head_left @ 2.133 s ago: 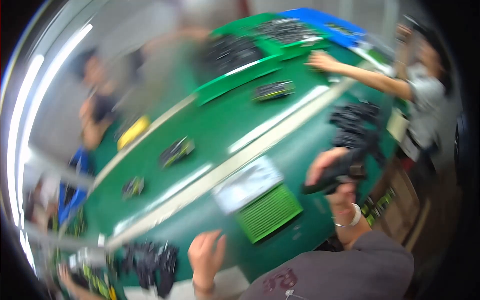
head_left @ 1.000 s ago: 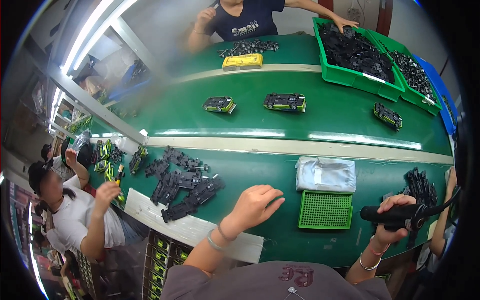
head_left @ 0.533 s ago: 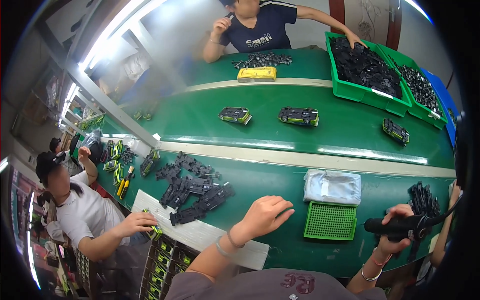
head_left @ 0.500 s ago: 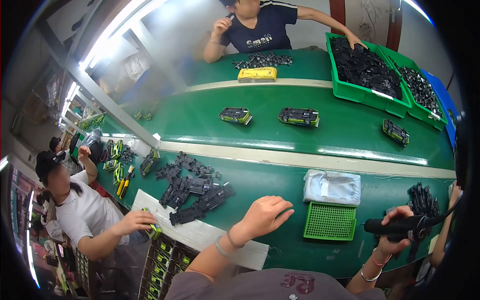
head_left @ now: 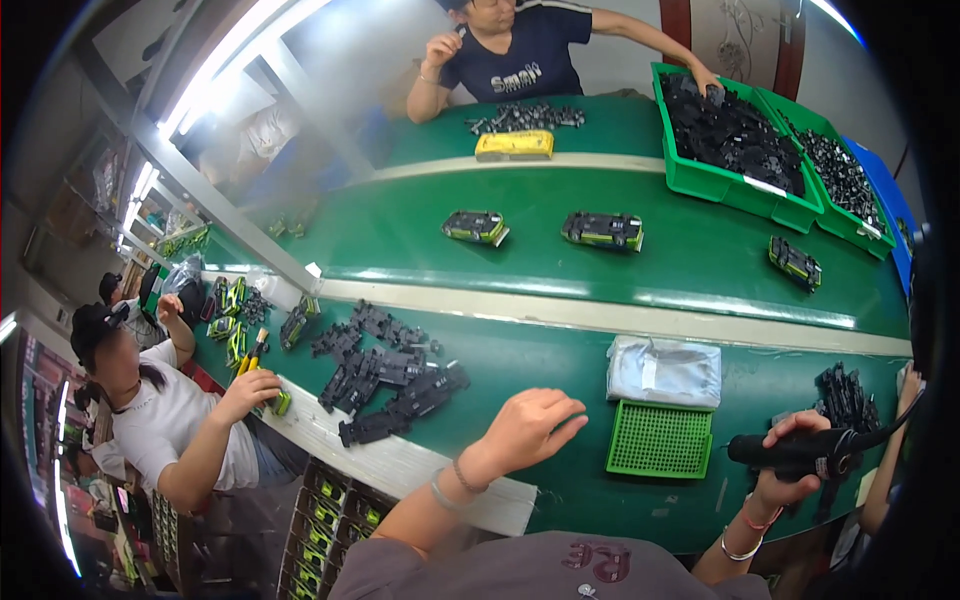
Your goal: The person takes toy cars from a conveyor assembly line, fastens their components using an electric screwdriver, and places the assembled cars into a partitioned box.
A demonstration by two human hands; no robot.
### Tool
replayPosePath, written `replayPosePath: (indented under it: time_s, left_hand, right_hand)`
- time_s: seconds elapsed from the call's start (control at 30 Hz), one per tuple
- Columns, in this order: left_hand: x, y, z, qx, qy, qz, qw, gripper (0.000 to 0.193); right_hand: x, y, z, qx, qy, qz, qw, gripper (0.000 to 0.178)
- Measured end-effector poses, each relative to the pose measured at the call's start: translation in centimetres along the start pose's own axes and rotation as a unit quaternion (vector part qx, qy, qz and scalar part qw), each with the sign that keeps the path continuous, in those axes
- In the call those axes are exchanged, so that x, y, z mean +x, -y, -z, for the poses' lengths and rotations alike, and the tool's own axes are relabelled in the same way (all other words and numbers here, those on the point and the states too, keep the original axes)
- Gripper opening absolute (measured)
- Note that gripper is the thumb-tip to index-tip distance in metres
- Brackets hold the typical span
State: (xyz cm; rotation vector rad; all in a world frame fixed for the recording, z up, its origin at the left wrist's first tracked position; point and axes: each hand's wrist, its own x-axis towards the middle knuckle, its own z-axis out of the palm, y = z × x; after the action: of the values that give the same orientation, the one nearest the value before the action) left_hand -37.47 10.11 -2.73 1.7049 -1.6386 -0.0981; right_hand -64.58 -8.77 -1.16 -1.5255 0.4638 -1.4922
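While the left hand (head_left: 530,430) hangs with fingers loosely bent and thumb extended near the middle of the frame, grasping nothing, the right hand (head_left: 776,492) grips a black electric screwdriver (head_left: 790,455) at the lower right. Its fingers lie over the top of the barrel and the thumb comes from below, a hold that probably keeps the slim body steady; the tool lies almost level, its front end pointing left, and its cord (head_left: 896,412) runs off to the upper right, away from the person's body, likely so that it does not drag across the work. Whether the left hand touches the surface (head_left: 560,350) cannot be told. Between the hands a green perforated tray (head_left: 660,440) lies just below a plastic-wrapped bundle (head_left: 664,372), both perhaps set there for easy reach. Black toy-car chassis (head_left: 375,368) are heaped left of centre, and more black parts (head_left: 845,395) lie beyond the right hand, so each side seems to have its own stock. Past a pale rail (head_left: 560,315), three toy cars (head_left: 603,231) rest roof down, which leaves their black undersides exposed.
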Motion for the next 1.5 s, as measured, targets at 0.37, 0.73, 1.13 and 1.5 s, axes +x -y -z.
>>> replayPosePath:
  time_s: [0.37,0.73,1.13,1.5]
  left_hand:
    - [5.8,7.9,8.4,0.136,-0.038,-0.028,0.990,0.023]
    - [11.6,26.0,11.1,0.228,0.049,0.131,0.963,0.044]
    - [11.4,23.5,8.5,0.217,-0.014,0.108,0.970,0.039]
    - [11.2,0.7,-1.5,0.003,0.084,-0.123,0.989,0.038]
  right_hand:
    - [0.0,0.3,0.5,0.040,0.016,-0.012,0.999,0.086]
    - [0.6,1.0,-1.8,-0.006,0.006,0.004,1.000,0.084]
    - [-0.5,0.2,-1.6,-0.038,-0.018,-0.050,0.998,0.082]
    - [-0.2,-0.1,-0.9,-0.031,0.008,-0.091,0.995,0.070]
